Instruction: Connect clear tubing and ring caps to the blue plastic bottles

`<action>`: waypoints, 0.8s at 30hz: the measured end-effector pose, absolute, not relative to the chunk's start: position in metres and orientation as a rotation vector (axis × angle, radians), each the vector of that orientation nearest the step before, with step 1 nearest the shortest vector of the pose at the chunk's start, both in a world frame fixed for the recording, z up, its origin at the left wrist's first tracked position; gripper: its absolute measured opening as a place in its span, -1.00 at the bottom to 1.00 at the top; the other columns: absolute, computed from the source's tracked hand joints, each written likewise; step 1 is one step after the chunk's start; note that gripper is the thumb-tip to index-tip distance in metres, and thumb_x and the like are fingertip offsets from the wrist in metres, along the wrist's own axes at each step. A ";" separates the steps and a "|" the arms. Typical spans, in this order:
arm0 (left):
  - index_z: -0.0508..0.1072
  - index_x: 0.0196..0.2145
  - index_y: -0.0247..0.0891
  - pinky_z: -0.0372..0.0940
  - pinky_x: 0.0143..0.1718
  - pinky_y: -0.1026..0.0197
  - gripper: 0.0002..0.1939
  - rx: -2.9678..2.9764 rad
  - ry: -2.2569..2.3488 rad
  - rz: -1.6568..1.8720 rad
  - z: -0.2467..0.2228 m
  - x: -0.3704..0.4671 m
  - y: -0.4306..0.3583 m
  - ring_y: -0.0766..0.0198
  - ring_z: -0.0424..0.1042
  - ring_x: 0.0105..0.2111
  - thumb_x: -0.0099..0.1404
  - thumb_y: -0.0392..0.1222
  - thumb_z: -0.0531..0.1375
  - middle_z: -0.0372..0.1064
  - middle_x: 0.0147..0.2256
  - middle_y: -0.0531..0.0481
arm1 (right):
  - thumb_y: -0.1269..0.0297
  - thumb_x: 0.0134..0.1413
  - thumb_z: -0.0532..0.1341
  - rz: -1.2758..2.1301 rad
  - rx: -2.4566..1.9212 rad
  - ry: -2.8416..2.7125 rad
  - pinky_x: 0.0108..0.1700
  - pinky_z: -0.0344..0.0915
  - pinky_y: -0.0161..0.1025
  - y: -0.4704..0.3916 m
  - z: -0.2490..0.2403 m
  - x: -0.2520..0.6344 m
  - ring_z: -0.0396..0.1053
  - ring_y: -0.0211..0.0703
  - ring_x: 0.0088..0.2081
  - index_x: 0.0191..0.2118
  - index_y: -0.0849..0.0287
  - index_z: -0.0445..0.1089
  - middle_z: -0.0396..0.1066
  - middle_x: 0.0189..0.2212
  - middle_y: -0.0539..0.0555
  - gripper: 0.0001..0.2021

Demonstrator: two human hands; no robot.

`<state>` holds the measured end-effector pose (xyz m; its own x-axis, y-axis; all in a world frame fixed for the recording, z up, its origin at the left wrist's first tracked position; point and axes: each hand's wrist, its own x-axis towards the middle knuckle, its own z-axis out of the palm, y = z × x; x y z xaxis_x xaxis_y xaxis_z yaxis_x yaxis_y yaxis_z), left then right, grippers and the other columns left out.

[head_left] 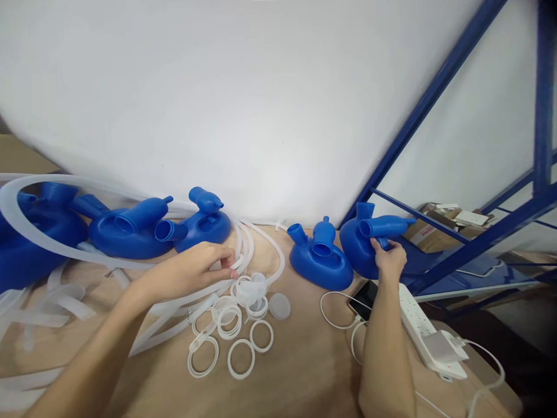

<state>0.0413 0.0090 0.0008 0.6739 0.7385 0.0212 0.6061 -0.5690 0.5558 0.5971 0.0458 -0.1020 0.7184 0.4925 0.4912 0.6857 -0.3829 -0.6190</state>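
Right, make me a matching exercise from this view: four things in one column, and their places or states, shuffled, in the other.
Things:
1. Left hand
2. Right hand
3. Phone
4. Power strip

Places or states:
A. Dark-screened, beside the right forearm on its left
B. Fingers on the rightmost blue container
C. White, to the right of that forearm, with a charger on it
D. Fingers at the pale tubing

Pairs: 1-D, 2-B, 3-A, 4-C
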 end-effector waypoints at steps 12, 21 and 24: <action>0.49 -0.28 -0.23 0.29 -0.04 0.14 -0.64 2.408 0.942 0.366 -0.009 0.046 0.019 0.11 0.46 -0.08 0.45 0.10 0.11 0.37 0.12 -0.11 | -0.09 0.25 0.18 -0.062 -2.306 -0.991 0.27 0.09 0.37 0.068 -0.114 0.569 0.26 0.48 0.28 0.21 0.20 0.46 0.47 0.16 0.38 -0.43; 0.40 -0.34 -0.21 0.26 -0.20 0.15 -0.72 2.394 0.957 0.250 -0.008 0.048 0.019 0.06 0.47 -0.16 0.37 0.05 0.14 0.46 -0.21 -0.06 | 0.02 0.28 0.16 0.062 -2.297 -1.212 0.28 0.15 0.39 0.067 -0.114 0.550 0.24 0.44 0.34 0.48 0.19 0.07 0.31 0.32 0.42 -0.26; 0.40 -0.32 -0.20 0.25 -0.20 0.16 -0.72 2.397 0.955 0.236 -0.005 0.046 0.019 0.11 0.45 -0.20 0.39 0.05 0.14 0.45 -0.21 -0.04 | -0.01 0.21 0.24 0.065 -2.265 -1.268 0.28 0.21 0.29 0.062 -0.098 0.547 0.24 0.42 0.35 0.48 0.30 0.04 0.25 0.34 0.50 -0.16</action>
